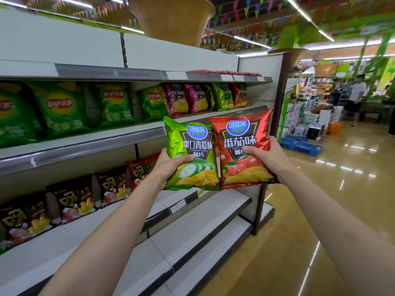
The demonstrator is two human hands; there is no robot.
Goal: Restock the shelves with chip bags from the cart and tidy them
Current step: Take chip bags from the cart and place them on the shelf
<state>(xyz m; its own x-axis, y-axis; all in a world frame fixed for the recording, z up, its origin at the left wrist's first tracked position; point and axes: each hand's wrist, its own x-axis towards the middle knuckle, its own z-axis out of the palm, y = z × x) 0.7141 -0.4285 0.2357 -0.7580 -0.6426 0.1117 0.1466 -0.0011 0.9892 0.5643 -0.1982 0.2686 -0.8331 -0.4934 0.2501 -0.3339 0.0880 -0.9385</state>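
Observation:
My left hand (168, 165) grips a green cucumber chip bag (192, 142) by its lower left edge. My right hand (267, 154) grips a red tomato chip bag (239, 133) by its right side. Both bags are upright, side by side, held in front of the right end of the shelf unit. On the middle shelf (85, 144) just behind them stand matching small bags: purple (181, 99), green (222, 97) and red (239, 95). No cart is in view.
Green Lay's bags (62, 107) fill the left of the middle shelf. Dark snack bags (72, 201) line the shelf below. Lower shelves (192, 227) jut outward. The shiny aisle floor (320, 189) opens right; a blue pallet (299, 144) and a standing person (354, 99) are farther off.

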